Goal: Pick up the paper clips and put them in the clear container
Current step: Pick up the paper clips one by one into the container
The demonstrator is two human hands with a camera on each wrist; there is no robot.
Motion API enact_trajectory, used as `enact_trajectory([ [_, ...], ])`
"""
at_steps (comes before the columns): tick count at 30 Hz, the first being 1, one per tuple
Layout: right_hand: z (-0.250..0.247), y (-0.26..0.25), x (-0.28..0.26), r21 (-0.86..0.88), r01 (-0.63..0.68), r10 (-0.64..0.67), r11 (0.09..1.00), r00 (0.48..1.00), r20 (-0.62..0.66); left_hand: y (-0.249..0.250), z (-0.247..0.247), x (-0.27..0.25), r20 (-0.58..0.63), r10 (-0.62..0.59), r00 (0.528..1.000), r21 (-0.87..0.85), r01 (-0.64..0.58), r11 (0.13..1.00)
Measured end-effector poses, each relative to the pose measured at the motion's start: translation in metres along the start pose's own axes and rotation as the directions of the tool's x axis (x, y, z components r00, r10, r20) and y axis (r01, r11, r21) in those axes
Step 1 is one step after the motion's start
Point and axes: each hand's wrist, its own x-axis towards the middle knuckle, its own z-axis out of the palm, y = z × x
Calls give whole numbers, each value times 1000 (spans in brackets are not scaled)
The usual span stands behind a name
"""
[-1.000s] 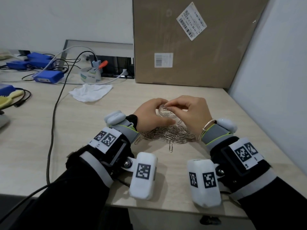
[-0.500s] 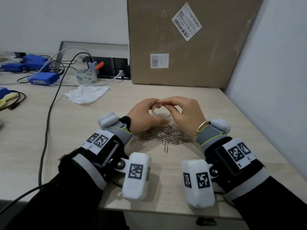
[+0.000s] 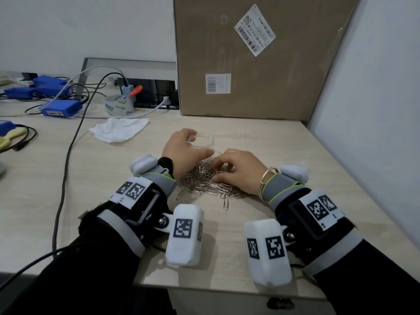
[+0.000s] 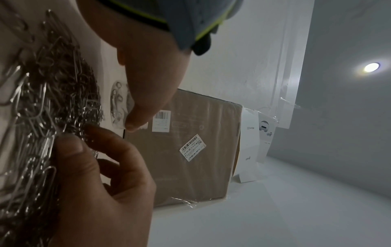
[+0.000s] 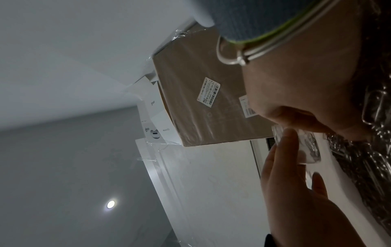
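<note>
A heap of silver paper clips (image 3: 204,181) lies on the wooden table (image 3: 113,189), in front of me. Just behind it stands a small round clear container (image 3: 202,140), which my left hand (image 3: 181,148) grips by its left rim. The left wrist view shows a few clips inside the container (image 4: 117,103) beside the left thumb (image 4: 148,86). My right hand (image 3: 221,170) rests on the heap with its fingers curled down. There the right thumb and forefinger (image 4: 84,140) pinch into the clips (image 4: 52,100). In the right wrist view, left fingers (image 5: 283,155) touch the container (image 5: 311,147).
A large cardboard box (image 3: 250,64) stands close behind the container, and a grey wall (image 3: 375,110) bounds the right side. A crumpled white tissue (image 3: 118,130), a tape roll (image 3: 118,105), blue devices (image 3: 61,109) and a black cable (image 3: 68,155) lie to the left.
My right hand has come off the container's top and dropped back towards me onto the clip heap. My left hand still holds the container.
</note>
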Motion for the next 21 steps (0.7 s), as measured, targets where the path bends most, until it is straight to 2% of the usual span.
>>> enact_trajectory([
  [5, -1, -3, -2, 57, 25, -22, 998, 999, -45, 1, 0, -1, 9, -4, 1000, -1, 4, 1000],
  [11, -2, 0, -1, 176, 0, 40, 984, 974, -221, 0, -1, -3, 0, -28, 1000, 1, 28, 1000],
  [13, -3, 1, 1, 240, -3, 83, 971, 942, -326, 0, -2, -3, 3, -30, 1000, 10, 30, 1000],
  [16, -6, 2, 3, 366, 23, 167, 930, 863, -477, 1, -3, -4, 42, -19, 999, 19, 18, 1000],
  [19, -10, 0, 2, 455, 106, 209, 884, 781, -588, 7, -3, -9, 203, 44, 978, 39, -52, 998],
  [21, -11, -3, 2, 477, 141, 204, 868, 773, -600, 12, -1, -14, 311, 105, 945, 31, -121, 992],
])
